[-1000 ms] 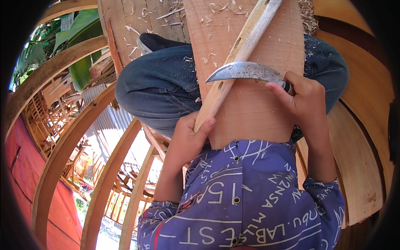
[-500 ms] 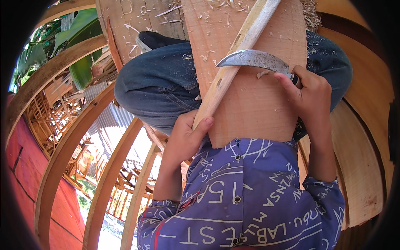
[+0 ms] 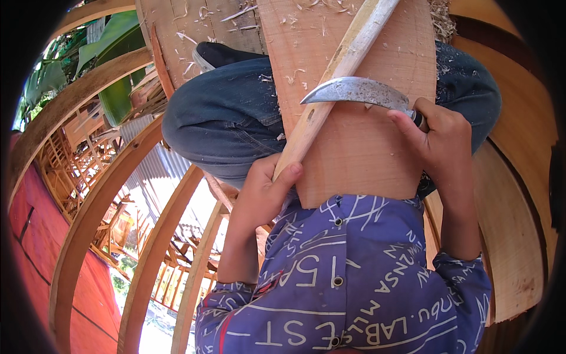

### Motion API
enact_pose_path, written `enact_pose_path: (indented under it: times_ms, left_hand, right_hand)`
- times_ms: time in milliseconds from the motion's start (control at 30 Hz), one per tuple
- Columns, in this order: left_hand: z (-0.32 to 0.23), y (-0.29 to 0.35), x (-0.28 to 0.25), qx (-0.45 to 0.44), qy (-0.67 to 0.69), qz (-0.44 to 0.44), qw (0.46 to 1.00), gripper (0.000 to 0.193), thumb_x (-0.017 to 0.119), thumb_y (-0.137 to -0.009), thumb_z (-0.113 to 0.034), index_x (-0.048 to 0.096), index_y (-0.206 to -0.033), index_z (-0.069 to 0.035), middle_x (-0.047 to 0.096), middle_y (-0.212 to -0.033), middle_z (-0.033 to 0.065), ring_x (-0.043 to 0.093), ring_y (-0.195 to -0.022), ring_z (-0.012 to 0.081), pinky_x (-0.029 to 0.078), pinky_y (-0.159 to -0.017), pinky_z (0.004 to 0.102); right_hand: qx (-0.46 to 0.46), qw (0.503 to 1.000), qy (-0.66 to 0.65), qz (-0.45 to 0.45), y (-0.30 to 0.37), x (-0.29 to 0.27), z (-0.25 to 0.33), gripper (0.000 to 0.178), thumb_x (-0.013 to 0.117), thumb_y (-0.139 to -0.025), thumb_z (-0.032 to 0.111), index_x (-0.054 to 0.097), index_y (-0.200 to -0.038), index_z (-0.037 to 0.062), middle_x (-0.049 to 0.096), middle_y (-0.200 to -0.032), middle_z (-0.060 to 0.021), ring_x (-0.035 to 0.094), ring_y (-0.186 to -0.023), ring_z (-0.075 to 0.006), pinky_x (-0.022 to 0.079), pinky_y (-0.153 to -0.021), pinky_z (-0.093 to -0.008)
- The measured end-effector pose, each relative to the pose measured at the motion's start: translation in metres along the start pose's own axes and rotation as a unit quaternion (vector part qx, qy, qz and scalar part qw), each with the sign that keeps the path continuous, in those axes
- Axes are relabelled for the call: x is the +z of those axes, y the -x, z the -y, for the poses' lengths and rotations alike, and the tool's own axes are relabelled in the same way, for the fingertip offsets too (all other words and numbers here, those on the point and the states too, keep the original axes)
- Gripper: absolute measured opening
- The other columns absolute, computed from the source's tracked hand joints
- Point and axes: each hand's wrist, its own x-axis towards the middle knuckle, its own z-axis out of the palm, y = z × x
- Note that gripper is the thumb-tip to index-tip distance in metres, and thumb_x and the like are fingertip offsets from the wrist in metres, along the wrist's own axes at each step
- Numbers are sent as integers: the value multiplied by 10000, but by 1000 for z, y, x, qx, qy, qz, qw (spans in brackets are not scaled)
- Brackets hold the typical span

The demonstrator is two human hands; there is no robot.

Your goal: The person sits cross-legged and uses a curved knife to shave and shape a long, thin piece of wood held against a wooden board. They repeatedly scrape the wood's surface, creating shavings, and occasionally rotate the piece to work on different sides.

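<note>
My left hand (image 3: pixel 269 187) is closed around the near end of a pale wooden stick (image 3: pixel 346 59). The stick slants away to the upper right, over a wide wooden board (image 3: pixel 368 156) that lies across my lap. In my right hand (image 3: pixel 439 135) is the dark handle of a curved knife (image 3: pixel 359 90), gripped with the thumb along it. Its grey, speckled blade points left and crosses over the stick around the middle of the board. My fingers hide most of the handle.
Curly wood shavings (image 3: pixel 293 76) lie on the board and on the planks (image 3: pixel 221 26) beyond. My crossed legs (image 3: pixel 221 121) flank the board. Curved wooden ribs (image 3: pixel 112 203) stand at my left, with a red surface (image 3: pixel 53 259) past them. Wide curved planks (image 3: pixel 510 236) are on my right.
The knife has come slightly nearer along the stick, its tip a little lower and further left. A small chip near the blade is now mostly out of sight. My left hand has barely moved.
</note>
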Motion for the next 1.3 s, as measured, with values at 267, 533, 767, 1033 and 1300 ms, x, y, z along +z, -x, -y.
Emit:
enact_pose_path:
  times_ms: [267,533,767,1033,1300]
  left_hand:
    - [-6,-6,1,21,0,-7,1000,447,549,-938,-391,580,-860,48,524,-688,-3,460,-707,74,407,-621,271]
    - [-7,-6,-3,9,-7,0,1000,448,544,-936,-409,562,-818,23,488,-651,-15,428,-662,60,375,-577,261]
    - [-11,-8,0,33,-4,-1,999,504,479,-949,-479,533,-765,-13,427,-507,-32,387,-448,37,285,-399,216]
    - [-9,-8,-4,11,-5,14,1000,465,509,-957,-420,573,-824,21,449,-574,-35,403,-543,31,327,-474,235]
    - [-6,-7,-4,17,-6,7,1000,481,502,-961,-422,590,-854,38,465,-592,-32,421,-567,35,349,-493,238]
  right_hand:
    - [132,990,6,-43,-27,-4,-27,563,631,-831,540,604,-669,2,497,-496,-119,494,-440,-250,388,-464,-347]
    - [24,1000,-9,9,-14,-8,-3,520,673,-802,502,589,-640,16,510,-510,-126,518,-458,-275,384,-448,-347]
    - [27,999,11,18,-20,0,-2,541,668,-787,524,568,-614,22,518,-523,-134,543,-487,-300,397,-454,-365]
    - [31,998,50,-9,-27,6,-13,582,630,-810,559,558,-618,15,513,-519,-135,546,-500,-304,403,-471,-376]
    - [139,987,30,-76,-54,-5,-57,630,572,-843,596,615,-689,-14,484,-509,-128,470,-466,-255,401,-498,-354]
